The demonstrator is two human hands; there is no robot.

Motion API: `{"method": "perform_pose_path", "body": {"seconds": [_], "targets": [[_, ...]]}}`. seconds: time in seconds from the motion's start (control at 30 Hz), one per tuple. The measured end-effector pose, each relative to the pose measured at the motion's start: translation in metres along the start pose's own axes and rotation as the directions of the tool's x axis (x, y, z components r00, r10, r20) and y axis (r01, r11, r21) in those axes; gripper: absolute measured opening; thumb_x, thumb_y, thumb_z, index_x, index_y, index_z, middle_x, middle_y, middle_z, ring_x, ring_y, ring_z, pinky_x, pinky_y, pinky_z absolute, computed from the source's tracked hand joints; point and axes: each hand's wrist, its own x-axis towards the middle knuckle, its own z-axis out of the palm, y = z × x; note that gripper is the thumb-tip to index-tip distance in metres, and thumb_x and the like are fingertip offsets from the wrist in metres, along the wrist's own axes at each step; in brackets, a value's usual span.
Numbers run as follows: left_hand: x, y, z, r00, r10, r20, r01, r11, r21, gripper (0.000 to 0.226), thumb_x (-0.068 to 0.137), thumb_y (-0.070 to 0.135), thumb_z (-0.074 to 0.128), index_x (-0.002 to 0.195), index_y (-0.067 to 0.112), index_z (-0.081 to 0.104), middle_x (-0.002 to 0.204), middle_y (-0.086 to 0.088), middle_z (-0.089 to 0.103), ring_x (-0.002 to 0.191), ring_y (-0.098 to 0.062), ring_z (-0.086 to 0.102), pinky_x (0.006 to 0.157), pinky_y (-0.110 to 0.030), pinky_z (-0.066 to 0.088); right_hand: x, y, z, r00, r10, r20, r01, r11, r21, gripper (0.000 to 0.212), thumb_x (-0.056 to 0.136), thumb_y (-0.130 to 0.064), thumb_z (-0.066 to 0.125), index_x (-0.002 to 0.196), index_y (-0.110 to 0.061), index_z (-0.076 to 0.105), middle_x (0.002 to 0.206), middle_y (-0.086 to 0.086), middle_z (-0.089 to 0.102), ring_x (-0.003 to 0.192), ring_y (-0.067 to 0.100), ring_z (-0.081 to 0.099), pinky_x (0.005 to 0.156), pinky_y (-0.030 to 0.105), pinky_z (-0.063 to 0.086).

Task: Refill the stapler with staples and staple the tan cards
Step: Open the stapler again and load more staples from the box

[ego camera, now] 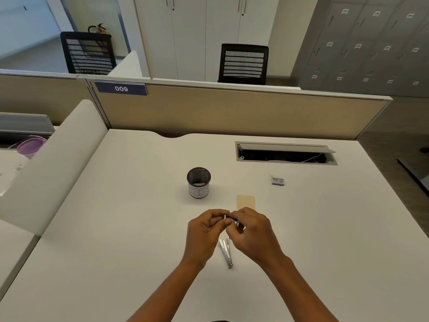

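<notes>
Both hands meet over the white desk (116, 228). My left hand (204, 231) and my right hand (250, 231) together pinch a small dark and silver stapler (228, 217), mostly hidden by the fingers. Just below the hands, strips of silver staples (226, 252) lie on the desk. The tan cards (245, 202) lie flat just beyond my right hand, their near edge covered by it. A small blue and white staple box (277, 181) sits further back to the right.
A black mesh pen cup (198, 182) stands behind my left hand. An open cable hatch (285, 152) is set into the desk at the back right. A tan partition (232, 110) closes the far edge, a white divider (58, 159) the left.
</notes>
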Motion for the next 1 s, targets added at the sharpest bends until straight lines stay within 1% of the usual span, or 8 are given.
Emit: {"method": "perform_pose_path", "body": {"seconds": [0.13,0.23,0.37,0.5,0.6,0.73,0.87,1.0], "targets": [[-0.002,0.003,0.003,0.999,0.025,-0.026,-0.025,1.0,-0.006,0.02,0.097,0.006,0.076,0.111,0.019,0.079,0.1,0.005,0.085,0.099,-0.013,0.082,0.09,-0.026,0.064,-0.001,-0.005,0.003,0.997,-0.002,-0.077,0.003,1.0,0.012,0.011,0.088,-0.013,0.072,0.096,-0.013,0.079,0.08,0.0,0.069,0.063,0.012,0.057,0.058,0.026,0.053],[-0.002,0.006,0.003,0.997,0.002,-0.082,-0.011,0.994,-0.111,0.014,0.1,0.005,0.071,0.112,0.012,0.076,0.104,0.0,0.085,0.104,-0.018,0.081,0.09,-0.027,0.065,0.002,-0.005,0.001,0.984,0.012,-0.179,-0.012,1.0,0.003,0.008,0.085,-0.008,0.066,0.081,-0.009,0.072,0.071,0.003,0.064,0.058,0.019,0.055,0.053,0.035,0.051],[0.002,0.012,-0.008,0.982,-0.085,-0.168,0.025,0.944,-0.328,0.015,0.103,0.008,0.066,0.117,0.004,0.07,0.11,-0.009,0.084,0.111,-0.024,0.079,0.088,-0.029,0.065,0.009,0.007,-0.01,0.951,0.149,-0.272,-0.091,0.972,0.215,0.014,0.084,-0.006,0.063,0.08,-0.01,0.076,0.071,-0.003,0.071,0.059,0.012,0.069,0.056,0.033,0.058],[0.006,0.015,-0.014,0.964,-0.172,-0.202,0.052,0.871,-0.489,0.021,0.106,0.012,0.063,0.124,0.002,0.067,0.117,-0.014,0.082,0.115,-0.026,0.078,0.09,-0.03,0.065,0.005,0.015,-0.01,0.882,0.449,-0.143,-0.303,0.774,0.556,0.02,0.092,0.001,0.068,0.09,-0.015,0.079,0.079,-0.003,0.079,0.066,0.018,0.079,0.064,0.037,0.067],[0.007,0.016,-0.017,0.947,-0.245,-0.207,0.065,0.779,-0.623,0.021,0.105,0.015,0.064,0.122,0.004,0.069,0.12,-0.017,0.08,0.117,-0.027,0.077,0.093,-0.033,0.065,0.003,0.019,-0.012,0.831,0.556,-0.034,-0.366,0.591,0.719,0.019,0.095,0.003,0.067,0.094,-0.013,0.079,0.085,0.008,0.08,0.074,0.03,0.08,0.073,0.04,0.068],[0.007,0.022,-0.019,0.935,-0.303,-0.184,0.054,0.635,-0.771,0.031,0.093,0.021,0.07,0.119,0.005,0.069,0.12,-0.021,0.08,0.116,-0.029,0.078,0.087,-0.031,0.066,0.0,0.017,-0.016,0.78,0.62,0.082,-0.39,0.379,0.839,0.015,0.094,0.004,0.07,0.093,-0.008,0.079,0.088,0.018,0.08,0.081,0.039,0.08,0.08,0.04,0.067],[0.008,0.027,-0.02,0.934,-0.321,-0.158,0.052,0.558,-0.829,0.037,0.091,0.022,0.07,0.123,0.004,0.067,0.123,-0.02,0.079,0.116,-0.027,0.078,0.085,-0.031,0.066,-0.003,0.014,-0.02,0.752,0.633,0.184,-0.402,0.219,0.889,0.011,0.091,0.006,0.073,0.094,-0.002,0.08,0.096,0.025,0.077,0.087,0.043,0.079,0.079,0.033,0.065],[0.007,0.03,-0.019,0.934,-0.327,-0.141,0.061,0.537,-0.841,0.04,0.09,0.022,0.07,0.126,0.003,0.066,0.124,-0.02,0.079,0.117,-0.028,0.077,0.087,-0.033,0.066,-0.006,0.013,-0.027,0.746,0.62,0.245,-0.446,0.192,0.874,0.01,0.09,0.005,0.074,0.097,0.0,0.079,0.099,0.029,0.076,0.09,0.043,0.078,0.076,0.04,0.066]]}}
